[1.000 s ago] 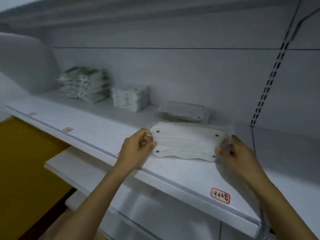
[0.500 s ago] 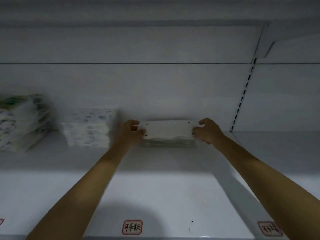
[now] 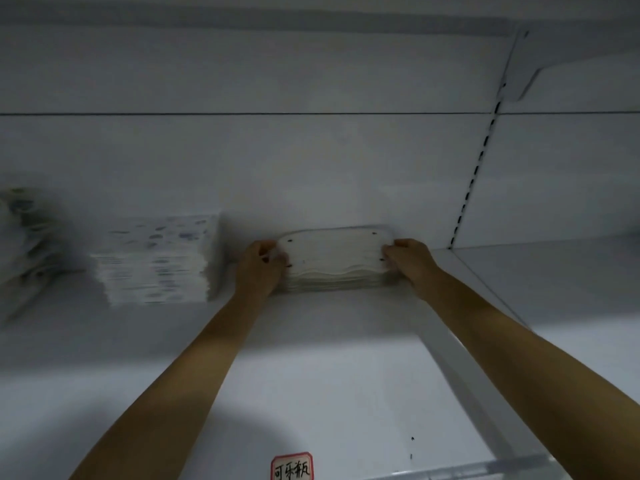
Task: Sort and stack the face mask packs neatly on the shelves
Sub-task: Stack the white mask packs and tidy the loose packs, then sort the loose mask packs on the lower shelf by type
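Left hand (image 3: 258, 268) and right hand (image 3: 410, 259) grip opposite ends of the mask pack (image 3: 334, 252).

Both bare forearms reach forward and upward, converging toward the white mask stack (image 3: 335, 263) at the back of the shelf. The left hand (image 3: 258, 268) grips the stack's left end, fingers curled over its top corner. The right hand (image 3: 410, 259) grips the stack's right end, fingers bent over the edge, wrist angled inward toward the stack.
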Motion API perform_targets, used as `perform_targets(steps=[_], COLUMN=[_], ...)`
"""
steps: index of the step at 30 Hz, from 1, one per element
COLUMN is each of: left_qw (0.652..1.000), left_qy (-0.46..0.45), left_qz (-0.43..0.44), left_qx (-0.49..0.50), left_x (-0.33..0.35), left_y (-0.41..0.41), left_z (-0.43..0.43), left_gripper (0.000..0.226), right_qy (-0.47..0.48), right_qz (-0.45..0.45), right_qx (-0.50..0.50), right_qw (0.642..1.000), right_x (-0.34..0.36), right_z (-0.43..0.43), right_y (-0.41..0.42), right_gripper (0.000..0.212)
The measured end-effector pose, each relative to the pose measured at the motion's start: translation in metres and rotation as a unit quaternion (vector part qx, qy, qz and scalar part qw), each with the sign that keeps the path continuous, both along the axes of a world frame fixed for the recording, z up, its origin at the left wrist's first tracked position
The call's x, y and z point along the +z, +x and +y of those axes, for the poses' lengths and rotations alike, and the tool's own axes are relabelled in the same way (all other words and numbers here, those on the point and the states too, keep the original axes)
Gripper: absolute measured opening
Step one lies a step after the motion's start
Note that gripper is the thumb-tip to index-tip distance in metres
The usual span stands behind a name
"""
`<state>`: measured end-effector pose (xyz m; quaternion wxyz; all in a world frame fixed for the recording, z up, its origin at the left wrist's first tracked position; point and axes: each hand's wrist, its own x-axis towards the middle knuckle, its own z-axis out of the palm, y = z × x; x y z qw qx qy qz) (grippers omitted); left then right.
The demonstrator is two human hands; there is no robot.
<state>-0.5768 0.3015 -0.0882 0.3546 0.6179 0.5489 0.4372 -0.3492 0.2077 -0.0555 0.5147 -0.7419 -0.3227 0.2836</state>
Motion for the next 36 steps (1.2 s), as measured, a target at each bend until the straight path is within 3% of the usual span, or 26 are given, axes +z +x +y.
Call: perform_targets(steps=[2, 6, 10, 18, 21, 29, 36], left_qw=[0.999, 0.976, 0.940, 0.900, 0.865, 0.794, 0.762], left_qy=[0.024, 0.216, 0.323, 0.297, 0.307, 0.343, 0.342], left_qz=[0.019, 0.031, 0.086, 0.170, 0.204, 0.243, 0.272], left_qx=[0.027, 0.017, -0.069, -0.272, -0.341, -0.439, -0.478], left_x=[0.004, 0.023, 0.042, 0.052, 0.052, 0.041, 0.036], left_y=[-0.002, 0.007, 0.042, 0.176, 0.231, 0.361, 0.429], left_z=[-0.004, -0.030, -0.062, -0.173, -0.229, -0.374, -0.445], left_gripper=[0.027, 0.024, 0.023, 0.046, 0.055, 0.058, 0.059], right_qy=[0.005, 0.031, 0.033, -0.001, -0.027, -0.058, -0.076], right_qz=[0.039, 0.053, -0.012, -0.238, -0.295, -0.305, -0.299], right_qx=[-0.005, 0.007, 0.005, 0.002, -0.029, -0.120, -0.154], right_qw=[0.999, 0.998, 0.999, 0.971, 0.955, 0.943, 0.939], right_x=[0.001, -0.001, 0.008, 0.025, 0.025, 0.008, -0.006], right_z=[-0.004, -0.018, -0.052, -0.212, -0.289, -0.471, -0.556], right_y=[0.008, 0.022, 0.041, 0.126, 0.167, 0.269, 0.323], right_gripper=[0.024, 0.016, 0.042, 0.050, 0.055, 0.059, 0.054])
